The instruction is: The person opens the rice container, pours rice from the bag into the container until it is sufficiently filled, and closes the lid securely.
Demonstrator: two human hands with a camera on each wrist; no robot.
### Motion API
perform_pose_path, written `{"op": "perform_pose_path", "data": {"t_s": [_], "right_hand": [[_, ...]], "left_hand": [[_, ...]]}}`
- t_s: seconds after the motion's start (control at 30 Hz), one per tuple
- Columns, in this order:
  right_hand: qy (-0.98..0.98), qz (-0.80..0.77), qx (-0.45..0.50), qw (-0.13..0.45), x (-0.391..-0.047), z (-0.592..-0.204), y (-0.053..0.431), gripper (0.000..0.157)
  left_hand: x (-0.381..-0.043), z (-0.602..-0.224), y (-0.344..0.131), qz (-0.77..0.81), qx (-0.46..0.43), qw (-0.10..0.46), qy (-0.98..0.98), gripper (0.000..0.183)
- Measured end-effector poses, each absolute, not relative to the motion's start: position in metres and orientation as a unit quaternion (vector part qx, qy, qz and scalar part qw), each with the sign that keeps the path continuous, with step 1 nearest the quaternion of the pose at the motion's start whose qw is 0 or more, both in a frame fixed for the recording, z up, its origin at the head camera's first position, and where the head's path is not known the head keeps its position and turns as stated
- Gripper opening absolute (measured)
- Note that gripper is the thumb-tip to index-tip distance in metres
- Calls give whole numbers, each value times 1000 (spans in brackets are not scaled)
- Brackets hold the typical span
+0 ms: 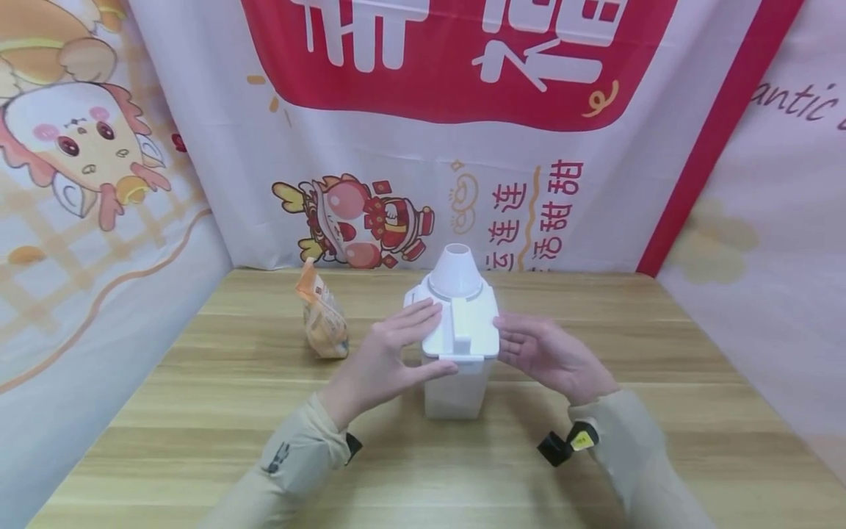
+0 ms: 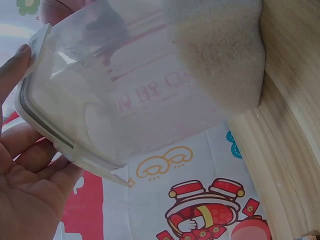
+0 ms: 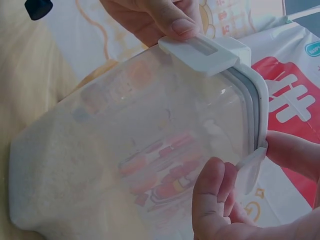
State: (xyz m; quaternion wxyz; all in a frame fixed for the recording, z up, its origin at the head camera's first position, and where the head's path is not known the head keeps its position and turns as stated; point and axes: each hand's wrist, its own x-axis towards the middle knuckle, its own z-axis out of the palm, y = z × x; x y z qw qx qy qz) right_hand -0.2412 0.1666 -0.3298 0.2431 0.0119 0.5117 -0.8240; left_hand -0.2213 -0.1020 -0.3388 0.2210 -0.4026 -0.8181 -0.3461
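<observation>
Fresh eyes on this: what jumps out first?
Probably the red emblem with white characters, top centre of the head view on the cloth backdrop. Next, the container with a white cone on its lid, standing between the left hand and right hand. Then the orange bag, left of it.

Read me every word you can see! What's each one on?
"运连连" (reading upward): back cloth.
"活甜甜" (reading upward): back cloth.
"antic": right cloth, more letters cut off.
Big white characters, back cloth: cut off.
Prints on bag, left sleeve, yellow tag: too small.
Tub: nothing I can read.
</observation>
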Motion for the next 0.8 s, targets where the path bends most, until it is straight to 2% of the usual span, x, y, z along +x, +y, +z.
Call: {"op": "perform_pose_path", "data": {"t_s": [0.8], "right_hand": [[470, -842, 14, 264, -242, -332, 168, 49]], "left_hand": [[-220, -338, -102, -336, -395, 219, -827, 72]]}}
